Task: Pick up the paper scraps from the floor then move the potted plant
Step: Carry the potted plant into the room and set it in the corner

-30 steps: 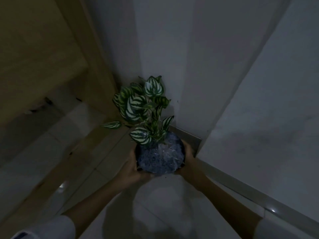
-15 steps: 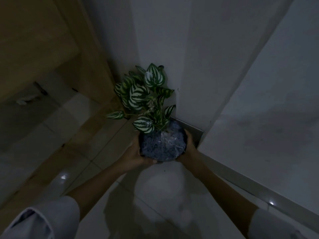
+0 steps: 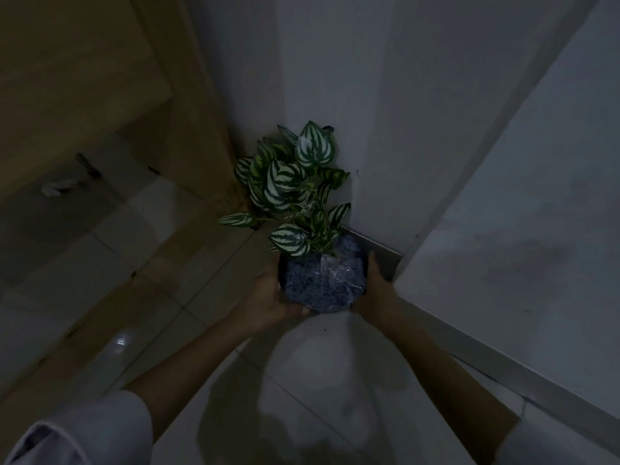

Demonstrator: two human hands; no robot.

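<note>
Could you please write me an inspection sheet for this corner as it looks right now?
Surface: pale glossy tiled floor, dimly lit, with a light glint at the left.
Job's things: potted plant with striped green-and-white leaves, upright, pot topped with dark gravel and some clear wrap; whether it rests on the floor cannot be told.
Paper scraps: nothing seen for certain; a small pale thing lies far left, too dim to identify.
Clutter: nothing else seen.
Grippers: left hand and right hand clasp opposite sides of the pot.
Cables: nothing seen.
Surroundings: white wall corner, grey skirting, wooden door frame at left.
</note>
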